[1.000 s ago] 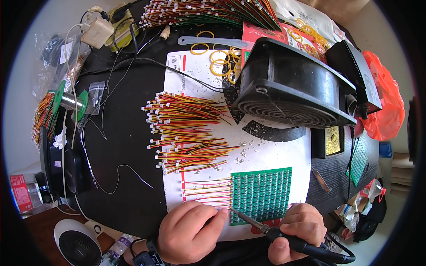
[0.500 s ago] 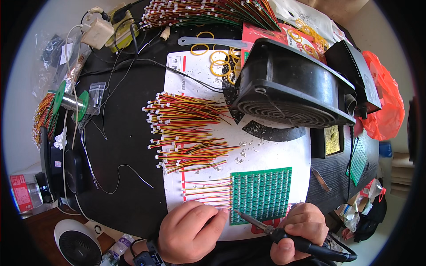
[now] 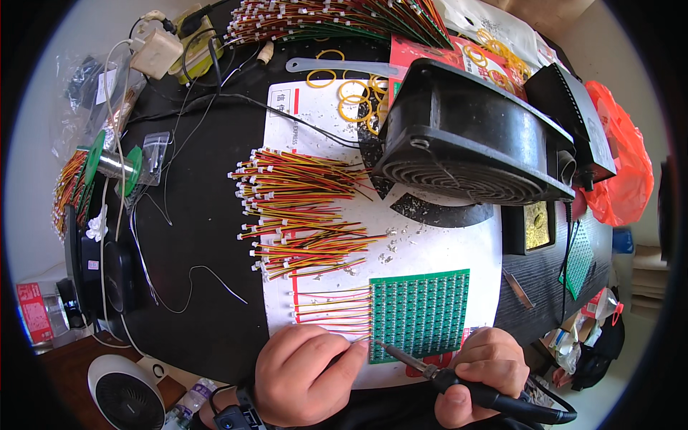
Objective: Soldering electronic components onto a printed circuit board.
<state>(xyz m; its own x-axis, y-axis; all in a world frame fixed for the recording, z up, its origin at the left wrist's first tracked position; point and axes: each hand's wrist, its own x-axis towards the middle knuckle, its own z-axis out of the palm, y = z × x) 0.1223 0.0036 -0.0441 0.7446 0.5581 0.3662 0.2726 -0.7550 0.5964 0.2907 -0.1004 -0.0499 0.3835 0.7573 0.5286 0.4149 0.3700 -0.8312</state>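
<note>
A green circuit board (image 3: 423, 315) lies on the white sheet (image 3: 473, 251), with several thin red, yellow and black connector wires (image 3: 333, 309) running from its left edge to small white plugs. My left hand (image 3: 309, 373) is pinched closed at the board's lower left, with a thin wire just showing between its fingertips and the edge. My right hand (image 3: 487, 373) grips a black-handled soldering iron (image 3: 423, 368). The iron's tip reaches the board's left edge beside my left fingertips. Whether it touches a pad is too small to tell.
Beyond the board lie loose connector wires (image 3: 304, 208). A black fan (image 3: 480, 136) stands at right, near a tip-cleaning box (image 3: 536, 226). A solder spool (image 3: 115, 165) is at left, with trailing cables. Rubber bands (image 3: 355, 100) lie farther back, below a wired-board stack (image 3: 337, 21).
The board and its attached wires have shifted very slightly left. My right hand and the soldering iron have moved slightly left with them; both grips look the same.
</note>
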